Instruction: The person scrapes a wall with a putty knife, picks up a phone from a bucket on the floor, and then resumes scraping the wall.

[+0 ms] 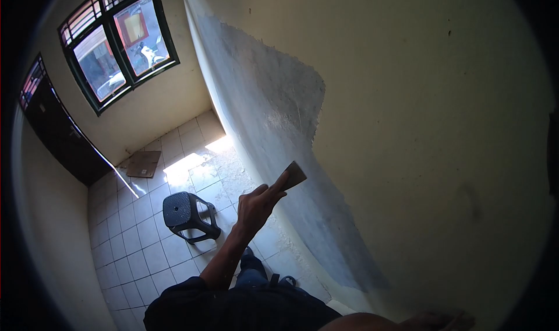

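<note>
My left hand (pixel 256 207) is closed around a putty knife (pixel 293 176), index finger stretched along it towards the wide blade. The blade overlaps a grey-white scraped patch (pixel 291 106) on the wall in this view. Ragged edges of cream paint (pixel 396 115) border the patch. Low at the right, my right hand (pixel 437 320) reaches out close to the wall, dark and partly cut off by the frame edge; I cannot tell how its fingers are set.
A dark plastic stool (pixel 177 210) stands on the tiled floor (pixel 137 238). Pale debris (pixel 236 171) lies along the wall base. A brown flat piece (pixel 144 164) rests near the dark door (pixel 61 130). Above is a green-framed window (pixel 119 48).
</note>
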Demonstrator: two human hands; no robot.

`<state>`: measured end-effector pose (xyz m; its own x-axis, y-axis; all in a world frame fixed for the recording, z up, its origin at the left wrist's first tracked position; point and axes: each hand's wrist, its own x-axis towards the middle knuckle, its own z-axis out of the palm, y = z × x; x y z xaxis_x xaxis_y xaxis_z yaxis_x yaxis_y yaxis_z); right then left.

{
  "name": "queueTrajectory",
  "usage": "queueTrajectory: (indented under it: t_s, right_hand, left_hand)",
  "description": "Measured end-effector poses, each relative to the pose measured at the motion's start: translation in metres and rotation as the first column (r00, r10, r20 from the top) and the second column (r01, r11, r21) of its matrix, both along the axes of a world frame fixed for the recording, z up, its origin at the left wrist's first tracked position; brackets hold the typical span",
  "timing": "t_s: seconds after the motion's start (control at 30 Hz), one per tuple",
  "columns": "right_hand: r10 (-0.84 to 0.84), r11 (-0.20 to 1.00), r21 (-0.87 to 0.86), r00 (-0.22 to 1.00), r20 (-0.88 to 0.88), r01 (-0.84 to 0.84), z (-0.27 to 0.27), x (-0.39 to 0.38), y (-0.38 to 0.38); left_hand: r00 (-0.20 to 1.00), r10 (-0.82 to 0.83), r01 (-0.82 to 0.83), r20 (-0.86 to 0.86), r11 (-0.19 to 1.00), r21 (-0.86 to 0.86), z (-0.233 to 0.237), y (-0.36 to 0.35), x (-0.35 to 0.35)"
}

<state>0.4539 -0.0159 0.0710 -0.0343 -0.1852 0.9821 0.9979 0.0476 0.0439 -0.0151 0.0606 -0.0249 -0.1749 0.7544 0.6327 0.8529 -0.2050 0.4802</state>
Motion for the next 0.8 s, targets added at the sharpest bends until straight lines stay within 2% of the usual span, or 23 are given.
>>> queueTrajectory:
  t_s: [0.07, 0.2, 0.27, 0.3, 0.33, 0.37, 0.53, 0.63, 0.73, 0.8]
  right_hand:
    - [0.060, 0.998, 0.006, 0.997, -0.043, -0.060, -0.011, 0.006, -0.001]
    - [0.076, 0.997, -0.014, 0.997, -0.028, -0.076, -0.010, 0.006, -0.001]
    - [0.070, 0.997, -0.029, 0.996, -0.054, -0.071, -0.013, 0.007, -0.002]
    - [0.053, 0.998, -0.032, 0.998, -0.037, -0.055, -0.010, 0.004, -0.003]
    - [0.032, 0.999, -0.035, 0.999, -0.016, -0.032, -0.004, 0.001, -0.002]
    - [0.004, 1.000, -0.027, 1.000, 0.008, -0.004, 0.001, -0.001, 0.000]
    - [0.076, 0.997, -0.017, 0.997, 0.000, -0.076, 0.003, -0.005, 0.001]
    - [0.066, 0.998, -0.009, 0.998, 0.013, -0.066, 0.003, -0.005, 0.003]
    - [0.029, 0.999, -0.013, 1.000, 0.010, -0.029, 0.005, -0.009, 0.001]
    - [0.010, 1.000, -0.011, 0.999, 0.039, -0.009, 0.010, -0.012, 0.002]
  left_hand:
    - [0.998, 0.047, -0.048, -0.031, 0.998, -0.047, -0.025, -0.017, -0.003]
    - [0.998, 0.056, -0.055, -0.032, 0.998, 0.016, -0.023, -0.017, -0.010]
    - [0.991, -0.015, 0.016, -0.133, 1.000, 0.004, 0.016, 0.012, 0.000]
    - [0.984, -0.031, 0.046, -0.178, 0.996, 0.080, 0.033, 0.032, 0.009]
    - [0.983, -0.145, 0.161, -0.112, 0.975, 0.156, 0.030, 0.047, -0.002]
    - [0.977, -0.190, 0.202, -0.092, 0.970, 0.134, 0.029, 0.053, -0.006]
    - [0.982, -0.097, 0.109, -0.160, 0.992, 0.067, 0.031, 0.014, -0.002]
    - [0.994, -0.028, 0.034, -0.104, 0.998, 0.060, 0.000, -0.015, -0.008]
    - [0.992, 0.031, -0.029, -0.124, 0.999, 0.017, -0.019, -0.036, -0.022]
    - [0.993, -0.009, 0.014, -0.116, 0.999, 0.047, -0.017, -0.025, -0.023]
